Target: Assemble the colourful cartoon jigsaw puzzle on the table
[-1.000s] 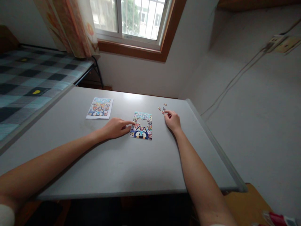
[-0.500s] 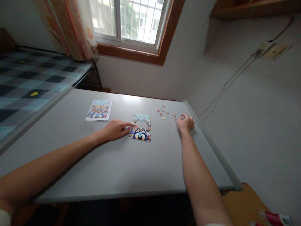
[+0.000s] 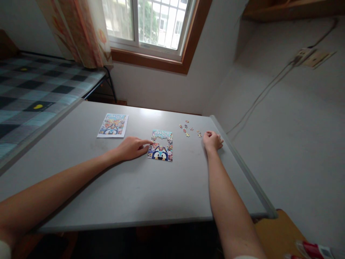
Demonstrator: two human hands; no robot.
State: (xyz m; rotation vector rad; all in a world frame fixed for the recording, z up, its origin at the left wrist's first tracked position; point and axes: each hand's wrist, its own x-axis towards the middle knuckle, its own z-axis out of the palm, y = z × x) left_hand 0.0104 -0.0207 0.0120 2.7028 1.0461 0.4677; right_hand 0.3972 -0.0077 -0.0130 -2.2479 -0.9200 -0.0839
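Observation:
A jigsaw puzzle (image 3: 160, 155) with a blue cartoon dog face lies flat on the table, a gap in its upper middle. My left hand (image 3: 132, 148) rests at its left side, index finger stretched out and its tip touching the puzzle's left part. The other fingers are loosely bent, with nothing seen in them. Beyond and right of the puzzle, several loose puzzle pieces (image 3: 187, 135) are scattered. Just right of these, my right hand (image 3: 212, 140) is on the table with thumb and fingers drawn together. Whatever they may pinch is hidden.
A printed picture sheet (image 3: 112, 126) of the same design lies on the table (image 3: 172, 190) to the left. Behind it are a bed with a checked cover (image 3: 45, 82) and a window. A wall with a socket (image 3: 309, 57) and hanging cable borders the right side.
My right hand's thumb and fingertips have drawn closer together. My left hand keeps its finger on the puzzle, and the pieces lie as before.

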